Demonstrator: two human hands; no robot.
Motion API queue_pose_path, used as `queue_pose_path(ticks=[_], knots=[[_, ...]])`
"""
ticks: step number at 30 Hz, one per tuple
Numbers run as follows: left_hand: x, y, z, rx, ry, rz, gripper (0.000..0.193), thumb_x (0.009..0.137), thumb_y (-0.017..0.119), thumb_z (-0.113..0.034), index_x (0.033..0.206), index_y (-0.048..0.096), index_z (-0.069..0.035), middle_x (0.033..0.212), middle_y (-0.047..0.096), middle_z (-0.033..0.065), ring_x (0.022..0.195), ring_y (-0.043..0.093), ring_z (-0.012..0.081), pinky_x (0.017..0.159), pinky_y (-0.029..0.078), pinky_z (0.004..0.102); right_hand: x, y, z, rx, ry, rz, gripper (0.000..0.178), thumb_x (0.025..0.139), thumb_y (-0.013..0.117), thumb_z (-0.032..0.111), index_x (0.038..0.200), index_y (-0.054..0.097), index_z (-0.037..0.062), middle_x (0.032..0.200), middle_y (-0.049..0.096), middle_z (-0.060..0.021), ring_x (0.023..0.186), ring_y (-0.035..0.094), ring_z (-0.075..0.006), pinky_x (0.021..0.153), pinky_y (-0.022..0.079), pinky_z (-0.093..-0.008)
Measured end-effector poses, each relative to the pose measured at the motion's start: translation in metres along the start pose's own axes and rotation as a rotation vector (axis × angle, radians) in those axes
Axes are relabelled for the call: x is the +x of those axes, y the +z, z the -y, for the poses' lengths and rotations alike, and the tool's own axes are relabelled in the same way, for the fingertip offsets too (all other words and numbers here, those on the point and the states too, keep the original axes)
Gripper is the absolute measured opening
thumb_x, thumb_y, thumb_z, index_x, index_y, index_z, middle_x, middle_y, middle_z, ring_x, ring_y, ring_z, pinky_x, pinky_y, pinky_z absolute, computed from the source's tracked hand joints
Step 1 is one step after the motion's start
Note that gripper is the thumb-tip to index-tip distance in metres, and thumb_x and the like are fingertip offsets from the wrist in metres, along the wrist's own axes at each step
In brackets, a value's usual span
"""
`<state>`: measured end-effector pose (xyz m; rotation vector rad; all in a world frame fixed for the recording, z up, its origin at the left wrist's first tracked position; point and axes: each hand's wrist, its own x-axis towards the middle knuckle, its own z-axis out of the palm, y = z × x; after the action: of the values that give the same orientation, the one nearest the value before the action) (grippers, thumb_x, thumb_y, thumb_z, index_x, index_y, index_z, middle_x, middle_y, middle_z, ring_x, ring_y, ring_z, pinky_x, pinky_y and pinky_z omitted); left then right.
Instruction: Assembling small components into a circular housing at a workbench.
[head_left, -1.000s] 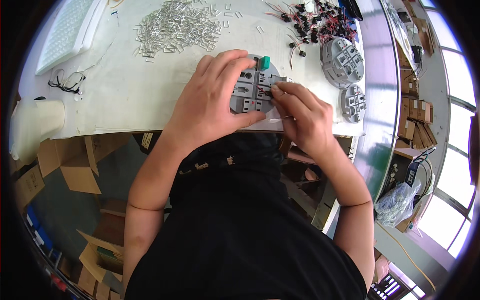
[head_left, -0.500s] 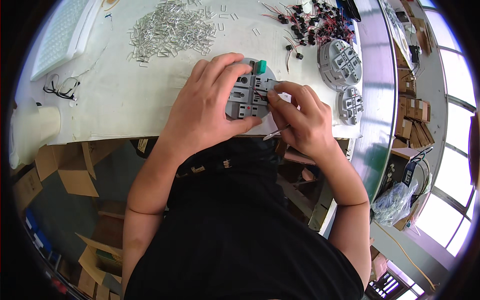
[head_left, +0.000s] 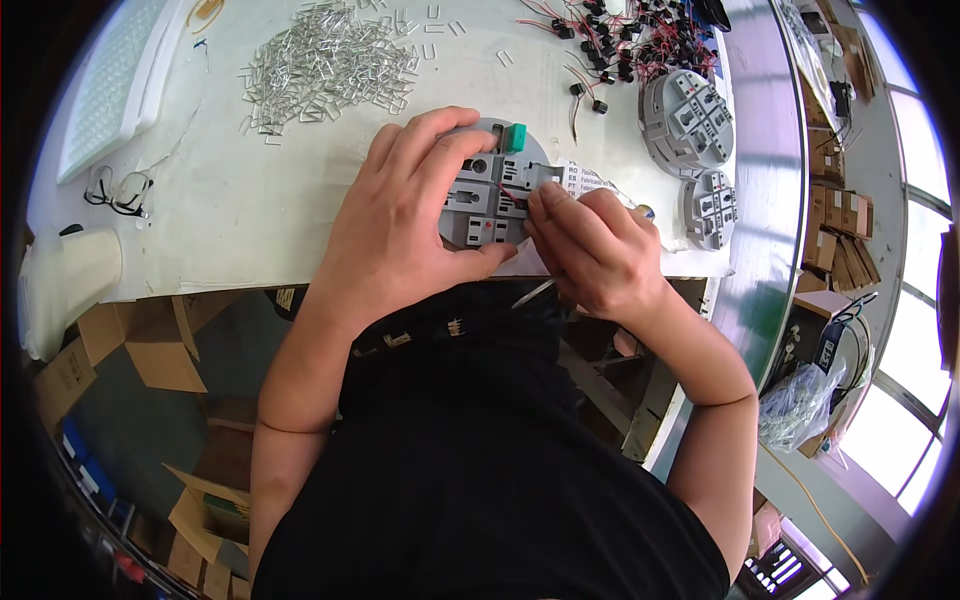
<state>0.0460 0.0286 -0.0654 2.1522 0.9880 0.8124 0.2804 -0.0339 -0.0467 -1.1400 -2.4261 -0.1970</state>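
A round grey fixture disc with blocks and slots on its face lies near the table's front edge. My left hand curls around its left side, fingers over the far rim and thumb at the near rim. Near the far rim a green block stands up. A short red wire lies across the disc's middle. My right hand is closed at the disc's right side, its fingertips pressed together by the wire; what they pinch is hidden. A thin metal tool sticks out below that hand, held in the palm.
Several U-shaped metal pins form a pile at the back. Black parts with red wires are heaped at the back right. Stacked grey discs and another grey disc stand at right. Eyeglasses and a white tray lie left.
My right fingertips have moved inward and nearer on the disc, uncovering a printed white paper beside it. The metal tool has swung lower. My left hand keeps its grip; the whole view has shifted slightly.
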Motion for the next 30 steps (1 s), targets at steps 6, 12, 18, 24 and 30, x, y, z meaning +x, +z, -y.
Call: queue_pose_path(ticks=[6,12,18,24,30], knots=[[0.006,-0.005,-0.014,0.001,0.016,-0.018,0.089,0.059,0.096,-0.018,0.140,0.062,-0.010,0.151,0.058,0.0111,0.130,0.058,0.0353,0.110,0.049,0.0466,0.006,-0.022,0.005,-0.035,-0.027,0.095,0.023,0.081,0.083,0.000,0.103,0.078,-0.0054,0.108,0.072,-0.0117,0.067,0.062,-0.0182,0.053,0.051,-0.0318],[0.024,-0.035,-0.068,0.254,0.044,0.150,0.096,0.056,0.097,-0.019,0.145,0.061,-0.016,0.139,0.060,0.0106,0.119,0.063,0.0316,0.106,0.049,0.0452,0.027,-0.074,-0.009,0.387,0.258,-0.029,0.018,0.093,0.077,0.006,0.105,0.078,-0.0077,0.107,0.073,-0.0131,0.068,0.062,-0.0133,0.060,0.053,-0.0309],[0.046,-0.024,-0.116,0.349,0.166,-0.054,0.081,0.062,0.097,-0.024,0.136,0.066,-0.018,0.124,0.056,0.0090,0.105,0.064,0.0277,0.091,0.053,0.0423,0.018,-0.133,-0.021,0.810,0.763,-0.432,0.022,0.097,0.078,0.015,0.109,0.076,-0.0030,0.099,0.075,-0.0122,0.082,0.070,-0.0222,0.072,0.056,-0.0321],[0.027,0.052,-0.109,0.260,0.082,-0.182,0.070,0.062,0.095,-0.019,0.126,0.068,-0.015,0.141,0.054,0.0160,0.110,0.064,0.0365,0.093,0.055,0.0447,-0.060,-0.191,-0.049,0.404,0.840,-0.195,0.028,0.097,0.079,0.022,0.111,0.076,-0.0024,0.092,0.073,-0.0085,0.072,0.059,-0.0105,0.064,0.046,-0.0276],[0.047,0.061,-0.158,0.285,0.143,0.026,0.070,0.064,0.094,-0.010,0.128,0.067,-0.009,0.146,0.054,0.0195,0.123,0.062,0.0376,0.106,0.051,0.0450,-0.259,-0.279,-0.074,-0.118,1.407,-0.396,0.025,0.091,0.086,0.022,0.101,0.079,-0.0002,0.084,0.073,-0.0064,0.060,0.048,-0.0061,0.056,0.043,-0.0267]])
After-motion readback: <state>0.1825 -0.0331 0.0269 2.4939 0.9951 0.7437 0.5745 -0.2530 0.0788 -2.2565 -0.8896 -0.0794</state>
